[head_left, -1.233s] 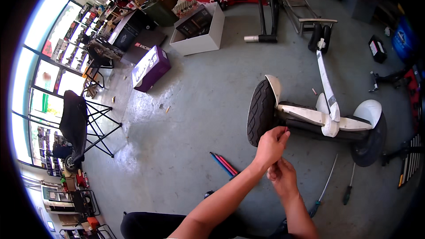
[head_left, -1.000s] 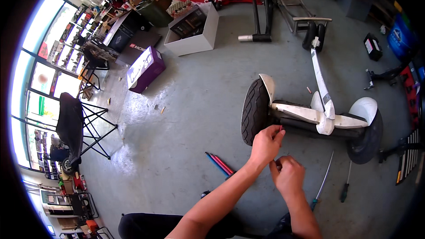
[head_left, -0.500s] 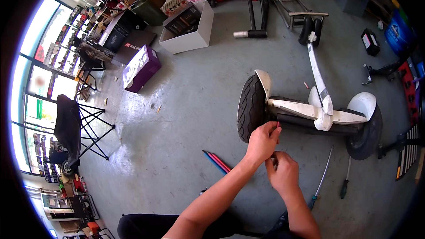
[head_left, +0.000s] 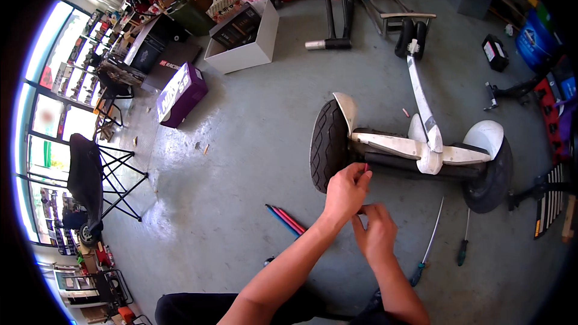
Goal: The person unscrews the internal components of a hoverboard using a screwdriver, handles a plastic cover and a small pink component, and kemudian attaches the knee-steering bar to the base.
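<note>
My left hand (head_left: 347, 194) is closed in a pinch, with the pink end of a slim stick (head_left: 367, 168) showing at its fingertips; the rest is hidden in the grip. Just below and to the right, my right hand (head_left: 377, 233) has its fingers curled together close under the left one. What it holds, if anything, is hidden. Beyond both hands a white self-balancing scooter (head_left: 391, 144) rests on the floor, its black left tyre (head_left: 327, 144) near my left fingers. To the left of my left forearm lie several slim pencil-like sticks (head_left: 285, 219), blue and pinkish red.
Two long screwdrivers (head_left: 428, 244) (head_left: 462, 251) lie to the right of my right arm. A purple shoe box (head_left: 191, 96) and a white carton (head_left: 244, 58) stand at the far left. A black folding chair (head_left: 84, 168) is at the left, a black metal frame (head_left: 343, 12) at the back.
The whole view has shifted slightly, so the scene sits further left. My hands keep nearly the same pose beside the scooter, the pink end still at my left fingertips.
</note>
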The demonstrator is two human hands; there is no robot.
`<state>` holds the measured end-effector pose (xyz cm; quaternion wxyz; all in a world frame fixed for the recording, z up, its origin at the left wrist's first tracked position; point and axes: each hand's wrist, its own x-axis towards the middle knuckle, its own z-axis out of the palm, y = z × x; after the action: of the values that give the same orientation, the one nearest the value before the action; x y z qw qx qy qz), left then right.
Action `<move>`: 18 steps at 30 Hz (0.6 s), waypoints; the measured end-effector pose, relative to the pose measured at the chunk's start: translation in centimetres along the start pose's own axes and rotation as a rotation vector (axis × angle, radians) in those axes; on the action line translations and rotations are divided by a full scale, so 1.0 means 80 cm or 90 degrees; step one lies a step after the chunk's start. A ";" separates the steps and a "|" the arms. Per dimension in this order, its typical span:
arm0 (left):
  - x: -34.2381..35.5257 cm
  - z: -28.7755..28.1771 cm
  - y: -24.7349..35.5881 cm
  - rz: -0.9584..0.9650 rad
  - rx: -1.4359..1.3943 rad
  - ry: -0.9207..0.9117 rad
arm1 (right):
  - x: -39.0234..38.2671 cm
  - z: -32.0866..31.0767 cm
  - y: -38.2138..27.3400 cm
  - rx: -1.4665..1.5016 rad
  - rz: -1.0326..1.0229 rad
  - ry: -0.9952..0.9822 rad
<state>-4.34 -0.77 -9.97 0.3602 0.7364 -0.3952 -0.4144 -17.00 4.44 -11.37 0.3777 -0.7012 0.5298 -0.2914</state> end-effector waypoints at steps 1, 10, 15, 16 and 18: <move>0.000 0.001 -0.003 0.003 0.004 0.006 | 0.002 0.000 0.002 -0.097 -0.053 0.038; -0.001 0.006 -0.007 0.033 0.033 0.039 | 0.013 -0.010 -0.009 -0.229 -0.026 -0.024; 0.001 0.000 -0.007 0.025 0.035 0.010 | 0.015 -0.006 -0.008 -0.206 -0.058 -0.046; -0.001 -0.003 -0.007 0.017 0.006 -0.009 | 0.017 -0.003 -0.001 -0.178 -0.082 -0.050; -0.004 -0.007 -0.009 0.001 -0.056 -0.048 | 0.014 0.003 0.024 0.154 0.064 -0.119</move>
<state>-3.74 -0.03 -10.26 0.3773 0.7034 -0.3907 -0.4585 -17.47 3.13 -13.11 0.5212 -0.6472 0.4879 -0.2673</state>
